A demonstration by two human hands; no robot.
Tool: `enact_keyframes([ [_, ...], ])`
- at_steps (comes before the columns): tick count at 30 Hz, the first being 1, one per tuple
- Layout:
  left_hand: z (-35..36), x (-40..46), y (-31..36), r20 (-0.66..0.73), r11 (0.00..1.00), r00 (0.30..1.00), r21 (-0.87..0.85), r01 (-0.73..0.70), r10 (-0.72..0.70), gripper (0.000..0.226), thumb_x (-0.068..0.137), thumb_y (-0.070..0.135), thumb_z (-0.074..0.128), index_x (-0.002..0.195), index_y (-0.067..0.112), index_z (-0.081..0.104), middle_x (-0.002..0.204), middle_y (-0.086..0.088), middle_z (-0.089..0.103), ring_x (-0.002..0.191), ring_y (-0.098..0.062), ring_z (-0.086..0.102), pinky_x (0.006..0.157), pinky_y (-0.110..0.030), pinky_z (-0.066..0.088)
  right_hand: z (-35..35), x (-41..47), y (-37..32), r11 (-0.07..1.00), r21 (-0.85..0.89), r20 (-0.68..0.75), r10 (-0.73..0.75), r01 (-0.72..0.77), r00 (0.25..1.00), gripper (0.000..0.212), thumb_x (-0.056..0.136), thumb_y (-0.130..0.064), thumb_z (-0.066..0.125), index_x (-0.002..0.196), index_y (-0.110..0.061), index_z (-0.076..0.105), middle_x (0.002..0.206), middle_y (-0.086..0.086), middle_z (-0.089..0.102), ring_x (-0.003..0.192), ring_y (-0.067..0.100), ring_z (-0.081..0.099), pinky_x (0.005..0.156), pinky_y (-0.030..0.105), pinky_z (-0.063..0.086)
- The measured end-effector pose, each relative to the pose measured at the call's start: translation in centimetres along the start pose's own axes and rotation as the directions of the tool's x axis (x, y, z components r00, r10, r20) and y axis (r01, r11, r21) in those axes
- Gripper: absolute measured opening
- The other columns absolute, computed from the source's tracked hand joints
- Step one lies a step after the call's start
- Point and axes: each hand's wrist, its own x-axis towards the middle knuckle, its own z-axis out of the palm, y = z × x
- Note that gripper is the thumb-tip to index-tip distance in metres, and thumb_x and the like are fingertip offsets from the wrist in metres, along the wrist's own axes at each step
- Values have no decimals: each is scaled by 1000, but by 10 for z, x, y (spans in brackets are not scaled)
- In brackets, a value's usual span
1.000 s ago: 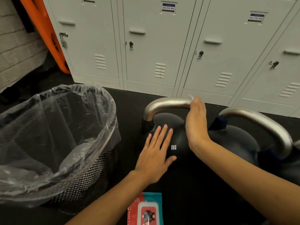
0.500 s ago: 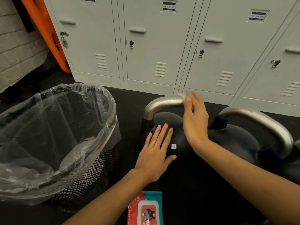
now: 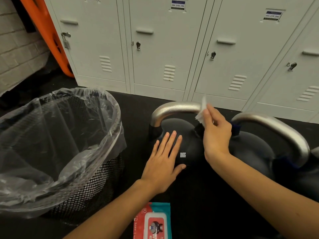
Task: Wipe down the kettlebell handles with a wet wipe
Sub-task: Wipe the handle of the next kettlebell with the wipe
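While the wipe (image 3: 202, 112) sits against the right end of the first handle (image 3: 176, 109), the job reads as partly done at best: judging by position alone, this handle is mid-wipe, and nothing shows how much of its arch has been covered. No wet sheen can be told apart from the metal's own shine. The second handle (image 3: 276, 128), on the kettlebell to the right, has no hand or wipe on it; it looks untouched, so I take it as still to do. A further dark shape at the far right edge may be a third bell, too cropped to tell. Right hand (image 3: 215, 133): fingers curled, pinching the wipe between thumb and fingertips, the white sheet folded over the bar just where the arch bends down toward its right post; a corner of the sheet sticks up above the bar. Left hand (image 3: 164, 161): flat, fingers straight and together, palm pressed on the black body of the 8KG kettlebell (image 3: 189, 152), just left of the printed mark, apparently steadying it. The handle thus lies above and beyond the left hand, and directly under the right fingertips. Wipe pack (image 3: 151, 221) lies on the floor near the bottom edge, closed as far as visible. Lined bin (image 3: 110, 128) stands just left of the bell, likely for the spent wipe.
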Motion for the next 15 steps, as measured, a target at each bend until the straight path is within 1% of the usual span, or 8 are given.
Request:
enact_keyframes([
  [3,0,0,0,-7,1000,1000,1,-10,10,82,97,53,37,146,28,-24,154,6,-30,141,-13,-30,113,-33,-16,-1,9,-5,997,-56,73,-44,49,996,33,99,-29,56,131,-24,62,133,-12,58,121,0,50,103,17,35],
  [5,0,-1,0,-17,1000,1000,3,-19,19,82,98,53,37,147,27,-23,154,6,-29,142,-14,-29,114,-33,-15,-4,16,-4,999,-36,57,40,-38,998,28,100,-35,53,124,-28,66,117,-15,64,106,-2,55,91,14,38],
  [7,0,-1,0,-20,1000,1000,1,-21,21,81,98,52,37,147,26,-22,155,5,-28,142,-14,-28,114,-34,-15,-8,20,5,981,53,16,187,-188,982,24,100,-35,52,112,-28,71,95,-12,67,90,1,58,80,14,43],
  [8,0,-1,0,-19,1000,1000,3,-19,19,81,98,52,37,147,26,-22,155,5,-28,142,-15,-28,114,-34,-15,-10,20,9,959,106,3,264,-263,964,23,100,-34,52,112,-27,71,91,-10,67,89,3,59,81,16,45],
  [10,0,-1,0,-15,1000,1000,9,-13,13,81,98,53,36,147,26,-23,154,5,-29,142,-15,-28,114,-34,-16,-12,17,16,930,141,-2,343,-340,939,22,99,-31,54,112,-27,71,98,-7,69,97,7,61,91,24,47],
  [12,0,-1,0,-13,1000,1000,10,-10,11,81,98,53,36,146,26,-24,154,5,-30,142,-15,-29,114,-34,-16,-10,16,17,939,126,-6,323,-320,946,19,99,-29,53,105,-28,72,99,-7,69,96,6,61,91,22,46],
  [13,1,0,0,-15,1000,1000,9,-11,11,81,98,53,36,146,26,-24,154,4,-29,142,-15,-29,114,-34,-15,-9,17,13,953,111,-17,286,-283,958,20,99,-29,52,102,-25,72,92,-7,68,89,4,59,84,19,46],
  [15,2,-1,-1,-23,1000,1000,4,-18,18,81,98,53,37,147,27,-22,155,4,-27,142,-15,-28,114,-35,-14,-9,29,2,982,21,-31,187,-186,982,26,99,-30,48,94,-24,73,83,-4,63,79,7,55,74,20,42],
])
